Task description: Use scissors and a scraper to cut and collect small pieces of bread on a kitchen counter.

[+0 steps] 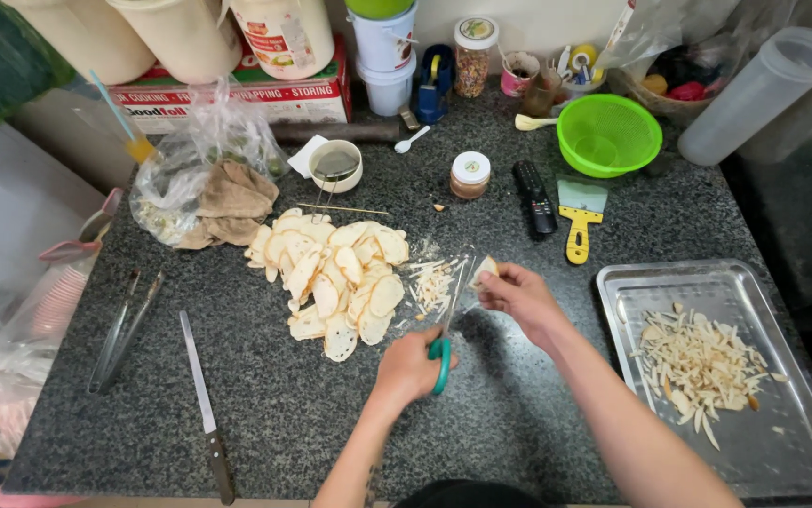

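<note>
A dark speckled stone surface (265,395) carries everything. At the right lies a metal tray (801,442) with a loose heap of pale cut strips (698,362) in it. Near the middle sits a big pile of pale round slices (331,273), and just beside it, to the right, a small scatter of thin cut strips (432,282). A green colander (608,134) stands at the back, with a yellow-handled scraper (579,218) and a black remote (535,196) in front of it. A long knife (206,409) and metal tongs (124,329) lie at the left. The left hand (409,365) is closed round the green handles of the scissors (442,350), whose blades point up toward the slice. The right hand (519,293) pinches one pale slice (483,270) between fingertips, above the surface, just right of the scatter
</note>
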